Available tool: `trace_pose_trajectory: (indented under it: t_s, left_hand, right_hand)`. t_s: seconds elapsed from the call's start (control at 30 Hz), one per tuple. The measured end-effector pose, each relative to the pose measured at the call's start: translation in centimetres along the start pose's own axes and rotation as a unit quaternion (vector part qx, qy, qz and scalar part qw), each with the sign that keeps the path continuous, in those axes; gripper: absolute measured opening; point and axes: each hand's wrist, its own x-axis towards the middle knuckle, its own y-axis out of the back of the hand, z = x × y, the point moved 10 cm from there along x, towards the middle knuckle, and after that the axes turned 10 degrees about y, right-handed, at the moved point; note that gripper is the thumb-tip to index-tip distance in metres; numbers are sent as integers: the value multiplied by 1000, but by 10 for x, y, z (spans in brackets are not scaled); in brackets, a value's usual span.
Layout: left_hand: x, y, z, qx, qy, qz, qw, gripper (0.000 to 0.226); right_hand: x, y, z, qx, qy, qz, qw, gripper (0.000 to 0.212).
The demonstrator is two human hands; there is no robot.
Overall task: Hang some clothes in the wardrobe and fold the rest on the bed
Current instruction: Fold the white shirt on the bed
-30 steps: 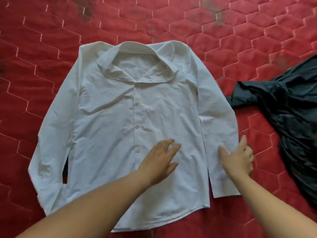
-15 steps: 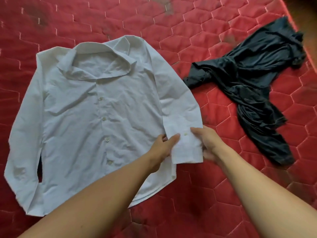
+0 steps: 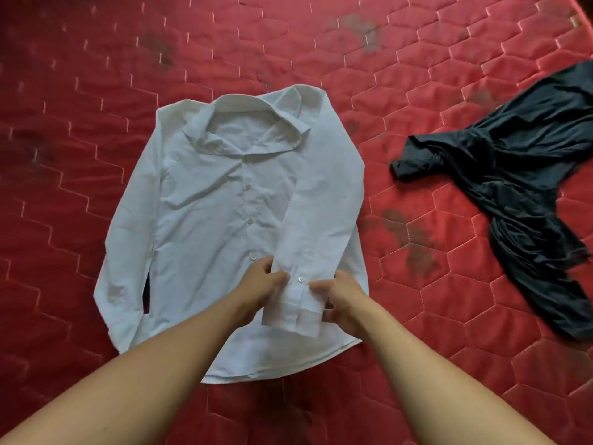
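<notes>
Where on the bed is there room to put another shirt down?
The bed is bare left of the white shirt, above its collar, and in the strip between shirt and dark garment. Crowded at the cuff, which the left hand and right hand grip.

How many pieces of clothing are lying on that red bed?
2. A white shirt lies spread in the middle; a dark garment lies crumpled to its right. Others may lie outside the view.
</notes>
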Motion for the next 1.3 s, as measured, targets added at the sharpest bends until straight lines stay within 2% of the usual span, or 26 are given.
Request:
trace_pose_trajectory:
  t_s: [0.1, 0.2, 0.33, 0.4, 0.53, 0.67, 0.7, 0.8, 0.9, 0.93, 1.0, 1.07, 1.2, 1.3]
  left_hand:
    - [7, 29, -38, 63, 34, 39, 997, 20]
    - [21, 44, -70, 155, 65, 67, 984, 11]
    - [32, 50, -69, 239, 55, 100, 964, 3]
    - [36, 47, -60, 279, 48, 90, 955, 16]
    - [36, 37, -62, 353, 87, 34, 931, 14]
    - [32, 32, -66, 476, 112, -5, 872, 12]
    - [35, 35, -58, 488, 103, 6, 867, 16]
    - [50, 46, -23, 400, 60, 55, 913, 27]
    - [67, 58, 23, 398, -24, 130, 908, 20]
    - [72, 59, 34, 372, -42, 135, 917, 17]
    - [84, 58, 53, 306, -65, 124, 942, 27]
    - [92, 56, 67, 273, -78, 114, 952, 37]
    - [109, 54, 75, 310, -68, 109, 942, 28]
    - [118, 54, 77, 307, -51, 103, 945, 21]
  right_hand:
    - [7, -11, 37, -59, -54, 11, 997, 41]
    - [14, 0, 65, -134, -93, 30, 986, 21]
    - [30, 19, 64, -143, -71, 75, 984, 10]
    - [37, 22, 52, -137, -53, 84, 986, 7]
    - [41, 21, 45, -174, -68, 76, 979, 12]
    - [37, 19, 54, -235, -91, 39, 967, 9]
    - [42, 22, 47, -225, -79, 55, 970, 8]
    - [68, 40, -3, -161, 16, 134, 978, 4]
    - [99, 52, -52, -67, 60, 166, 982, 17]
    - [108, 54, -68, -33, 68, 170, 983, 20]
    - [123, 55, -99, 33, 86, 166, 982, 24]
    - [136, 51, -122, 70, 76, 144, 984, 27]
    - [163, 38, -147, 135, 25, 63, 989, 40]
    - [184, 47, -174, 193, 56, 79, 976, 37]
